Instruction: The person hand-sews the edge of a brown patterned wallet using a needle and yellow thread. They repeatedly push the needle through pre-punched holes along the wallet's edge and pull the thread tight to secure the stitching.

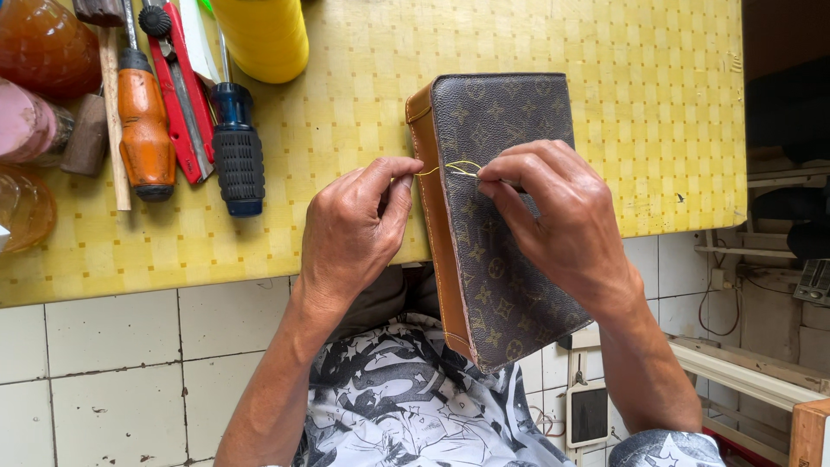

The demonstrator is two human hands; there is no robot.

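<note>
A brown patterned wallet [497, 251] with a tan leather edge stands tilted between my lap and the yellow table [484, 52]. My left hand [350, 229] pinches a yellow thread [450, 168] at the wallet's tan edge, thumb and forefinger closed on it. My right hand [562, 216] rests on the wallet's patterned face, its fingertips pinched on the other end of the same thread, which loops between the two hands. Whether a needle is in the fingers I cannot tell.
At the table's left lie an orange-handled screwdriver [144, 130], a red utility knife [183, 91] and a blue-black-handled screwdriver [237, 156]. A yellow thread spool [264, 35] stands at the back; jars [39, 47] sit far left. White tiled floor lies below.
</note>
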